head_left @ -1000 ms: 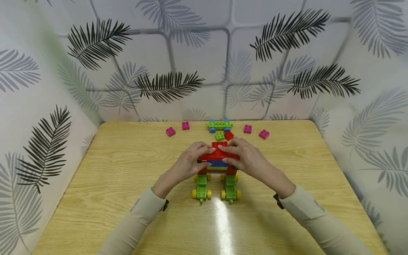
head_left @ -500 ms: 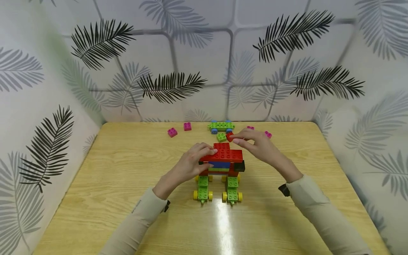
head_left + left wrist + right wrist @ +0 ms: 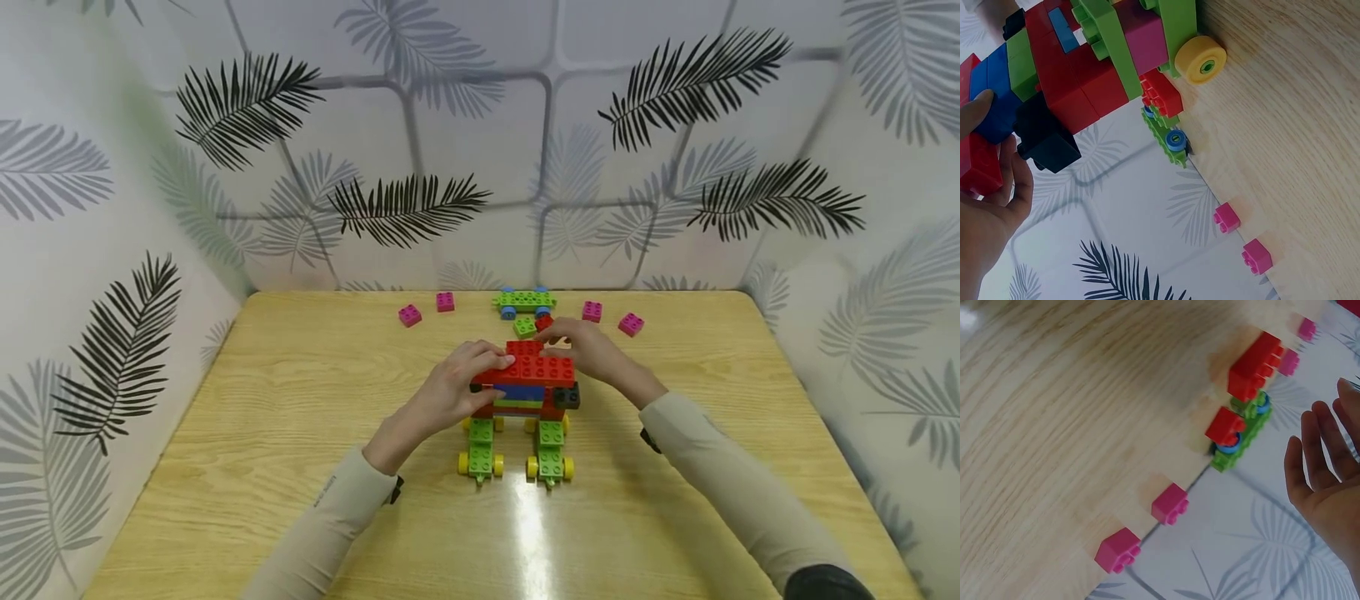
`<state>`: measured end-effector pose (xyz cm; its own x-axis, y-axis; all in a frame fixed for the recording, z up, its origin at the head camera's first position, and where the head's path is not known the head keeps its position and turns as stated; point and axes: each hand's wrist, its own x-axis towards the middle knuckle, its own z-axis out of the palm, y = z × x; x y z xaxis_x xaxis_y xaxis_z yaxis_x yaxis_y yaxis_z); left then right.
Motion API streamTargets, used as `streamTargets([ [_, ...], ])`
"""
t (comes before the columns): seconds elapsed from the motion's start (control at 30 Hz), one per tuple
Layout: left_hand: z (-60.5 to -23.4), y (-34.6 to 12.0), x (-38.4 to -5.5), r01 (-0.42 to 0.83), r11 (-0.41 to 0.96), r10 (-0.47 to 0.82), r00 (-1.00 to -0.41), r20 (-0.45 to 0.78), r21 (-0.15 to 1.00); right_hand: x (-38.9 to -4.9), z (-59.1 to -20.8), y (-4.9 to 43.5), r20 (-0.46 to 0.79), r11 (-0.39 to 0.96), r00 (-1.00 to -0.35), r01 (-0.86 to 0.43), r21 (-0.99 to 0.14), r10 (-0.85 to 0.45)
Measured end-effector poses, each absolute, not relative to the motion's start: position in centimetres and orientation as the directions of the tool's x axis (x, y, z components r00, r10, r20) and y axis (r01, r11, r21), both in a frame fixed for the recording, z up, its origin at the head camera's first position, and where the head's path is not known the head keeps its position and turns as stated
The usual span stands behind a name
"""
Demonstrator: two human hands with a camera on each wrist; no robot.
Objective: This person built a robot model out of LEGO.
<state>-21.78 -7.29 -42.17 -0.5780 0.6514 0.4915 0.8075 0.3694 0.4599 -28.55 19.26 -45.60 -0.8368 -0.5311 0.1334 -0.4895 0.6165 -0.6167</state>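
A toy building-block model [image 3: 529,367] stands mid-table, with a red top, a blue and green middle, and green legs on yellow wheels [image 3: 480,464]. Black blocks [image 3: 1047,139] jut from its sides. My left hand [image 3: 452,385] grips the left of the upper body, the thumb against a blue block [image 3: 999,81]. My right hand [image 3: 588,346] is beyond the model's right side, its lower edge overlapped by the red top. The right wrist view has its fingers loosely bent and holding nothing. Nearest to it are a small red block [image 3: 1225,427] and a longer red block [image 3: 1254,365], the latter hidden behind the model from the head.
Along the table's back edge lie a green wheeled base [image 3: 525,301] with blue wheels and a small green block [image 3: 524,327]. Pink blocks sit on both sides of it, a pair on the left [image 3: 409,315] and a pair on the right [image 3: 631,324]. A patterned wall [image 3: 480,242] rises behind.
My right hand let go of the model's right side, went out to the small red block, then came back nearer behind the model. The left hand keeps its grip.
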Motion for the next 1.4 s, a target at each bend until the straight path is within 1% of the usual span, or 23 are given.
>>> streamTargets([
  [0.17,-42.4,-7.2,-21.7,0.809,0.373,0.655,-0.576,0.489,0.454,-29.4,-46.8,18.6,0.119,0.629,-0.807,-0.534,-0.565,-0.578],
  [0.27,-42.4,-7.2,-21.6,0.809,0.377,0.655,-0.578,0.487,0.452,-29.8,-47.4,18.1,0.101,0.625,-0.796,-0.54,-0.563,-0.597],
  [0.43,-42.4,-7.3,-21.4,0.803,0.383,0.659,-0.584,0.473,0.458,-30.2,-48.3,17.3,0.051,0.669,-0.805,-0.525,-0.526,-0.591],
  [0.57,-42.3,-7.4,-21.4,0.78,0.359,0.667,-0.598,0.443,0.512,-30.3,-48.6,16.8,0.043,0.715,-0.817,-0.528,-0.459,-0.575],
  [0.73,-42.4,-7.3,-21.6,0.724,0.324,0.647,-0.639,0.415,0.609,-30.6,-48.9,16.4,0.051,0.742,-0.82,-0.541,-0.397,-0.57],
  [0.83,-42.5,-7.2,-21.6,0.705,0.319,0.628,-0.658,0.416,0.634,-30.7,-49.2,16.2,0.043,0.753,-0.827,-0.531,-0.389,-0.561],
  [0.93,-42.6,-7.1,-21.5,0.703,0.312,0.612,-0.663,0.431,0.638,-30.8,-49.3,16.2,0.034,0.763,-0.834,-0.52,-0.384,-0.551],
  [1.03,-42.7,-7.0,-21.6,0.71,0.288,0.599,-0.657,0.457,0.643,-30.8,-49.4,16.2,0.026,0.769,-0.843,-0.502,-0.395,-0.537],
  [1.13,-42.8,-7.0,-21.6,0.704,0.271,0.586,-0.662,0.468,0.656,-30.7,-49.4,16.3,-0.004,0.775,-0.86,-0.457,-0.436,-0.51],
  [1.27,-42.8,-7.1,-21.5,0.65,0.28,0.562,-0.707,0.428,0.706,-30.7,-49.5,16.4,-0.033,0.775,-0.871,-0.419,-0.474,-0.491],
  [1.4,-42.5,-7.1,-21.5,0.551,0.284,0.538,-0.769,0.345,0.785,-30.8,-49.5,16.7,-0.042,0.78,-0.878,-0.401,-0.48,-0.477],
])
